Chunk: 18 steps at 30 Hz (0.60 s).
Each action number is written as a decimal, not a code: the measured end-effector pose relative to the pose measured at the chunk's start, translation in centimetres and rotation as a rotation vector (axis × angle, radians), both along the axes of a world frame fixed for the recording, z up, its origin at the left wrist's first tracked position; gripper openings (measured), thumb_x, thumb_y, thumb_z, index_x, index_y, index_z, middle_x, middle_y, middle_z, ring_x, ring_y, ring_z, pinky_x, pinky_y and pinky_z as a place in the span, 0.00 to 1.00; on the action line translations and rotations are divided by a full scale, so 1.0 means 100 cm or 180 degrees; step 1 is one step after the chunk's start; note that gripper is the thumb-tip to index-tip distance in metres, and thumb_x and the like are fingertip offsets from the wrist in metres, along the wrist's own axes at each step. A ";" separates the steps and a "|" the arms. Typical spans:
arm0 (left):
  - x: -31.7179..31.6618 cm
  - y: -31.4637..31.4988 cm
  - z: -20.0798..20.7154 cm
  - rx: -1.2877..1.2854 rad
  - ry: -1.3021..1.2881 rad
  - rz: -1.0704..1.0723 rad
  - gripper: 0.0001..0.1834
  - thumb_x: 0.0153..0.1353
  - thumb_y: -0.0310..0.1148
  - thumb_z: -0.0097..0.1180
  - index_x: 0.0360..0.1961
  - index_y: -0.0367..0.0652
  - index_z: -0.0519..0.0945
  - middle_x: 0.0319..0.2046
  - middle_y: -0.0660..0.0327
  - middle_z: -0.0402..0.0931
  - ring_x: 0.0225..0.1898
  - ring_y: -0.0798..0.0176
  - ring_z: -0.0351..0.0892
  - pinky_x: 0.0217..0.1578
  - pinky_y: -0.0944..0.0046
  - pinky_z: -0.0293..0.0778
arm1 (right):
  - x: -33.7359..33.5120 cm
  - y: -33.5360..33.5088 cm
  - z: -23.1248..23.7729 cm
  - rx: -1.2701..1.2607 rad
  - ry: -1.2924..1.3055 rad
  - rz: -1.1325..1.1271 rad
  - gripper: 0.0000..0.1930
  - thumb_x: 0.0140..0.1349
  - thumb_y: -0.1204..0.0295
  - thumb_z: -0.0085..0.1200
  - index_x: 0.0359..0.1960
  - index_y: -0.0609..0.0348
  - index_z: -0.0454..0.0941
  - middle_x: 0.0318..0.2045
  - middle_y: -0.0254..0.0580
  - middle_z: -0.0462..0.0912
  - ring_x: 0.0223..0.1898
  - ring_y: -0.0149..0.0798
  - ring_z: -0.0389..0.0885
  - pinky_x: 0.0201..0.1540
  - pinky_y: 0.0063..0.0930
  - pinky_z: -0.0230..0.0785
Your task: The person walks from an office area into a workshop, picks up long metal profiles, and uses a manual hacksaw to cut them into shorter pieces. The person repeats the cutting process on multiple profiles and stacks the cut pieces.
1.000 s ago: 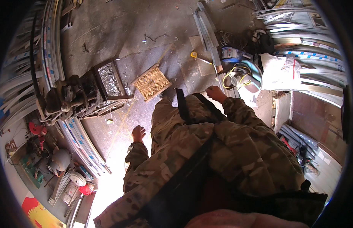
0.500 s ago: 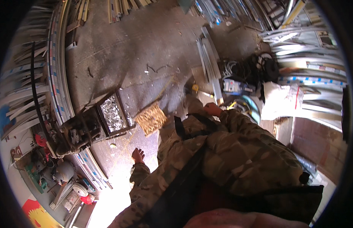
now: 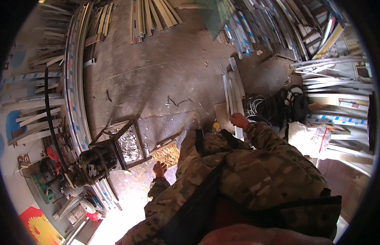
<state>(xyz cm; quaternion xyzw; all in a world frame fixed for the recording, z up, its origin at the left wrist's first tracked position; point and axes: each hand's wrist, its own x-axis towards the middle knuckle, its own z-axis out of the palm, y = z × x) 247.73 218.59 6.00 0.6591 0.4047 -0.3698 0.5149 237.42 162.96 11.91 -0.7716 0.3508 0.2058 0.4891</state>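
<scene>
My left hand (image 3: 159,168) hangs low beside my body, its fingers loosely apart with nothing seen in them. Just beyond it on the floor is a tan piece with a woven-looking surface (image 3: 165,154). My right hand (image 3: 239,121) is held out in front on the right, fingers curled closed; nothing shows sticking out of it. Below it in the picture, partly covered by hand and sleeve, lie long grey metal profiles (image 3: 234,87). A yellow tape measure (image 3: 215,125) is on the floor near my feet. Camouflage sleeves cover both arms.
To the left stands a dark machine (image 3: 96,162) with a metal frame (image 3: 137,141) around silvery shavings (image 3: 128,146). Long profiles (image 3: 75,81) line the left side. Coiled cables (image 3: 261,106) and a white bag (image 3: 306,139) lie right. More profile stacks (image 3: 157,16) lie ahead.
My view has moved forward, so the floor items sit lower in the picture. My left hand has come closer to the woven-looking piece; my right hand now overlaps the metal profiles.
</scene>
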 end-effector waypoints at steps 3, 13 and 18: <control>-0.001 0.016 -0.034 0.0150 0.0225 0.0194 0.29 0.62 0.55 0.47 0.56 0.46 0.69 0.44 0.59 0.77 0.40 0.57 0.78 0.40 0.53 0.72 | 0.056 0.003 -0.007 -0.0364 -0.0051 0.0927 0.21 0.57 0.57 0.50 0.26 0.68 0.78 0.27 0.57 0.80 0.31 0.58 0.78 0.36 0.48 0.69; 0.276 -0.056 -0.091 -0.0436 -0.0158 0.0241 0.35 0.62 0.61 0.46 0.59 0.45 0.66 0.51 0.53 0.73 0.44 0.51 0.76 0.39 0.50 0.72 | 0.259 -0.070 -0.013 -0.0137 0.0093 0.0084 0.22 0.59 0.57 0.50 0.29 0.70 0.78 0.25 0.52 0.81 0.28 0.43 0.80 0.33 0.41 0.72; 0.491 -0.123 -0.029 -0.0574 -0.0820 0.0518 0.33 0.63 0.58 0.47 0.56 0.39 0.69 0.51 0.51 0.75 0.46 0.51 0.78 0.37 0.55 0.73 | 0.348 -0.085 -0.001 -0.0250 0.0158 -0.0135 0.22 0.58 0.57 0.49 0.26 0.71 0.78 0.22 0.50 0.81 0.22 0.41 0.78 0.28 0.40 0.71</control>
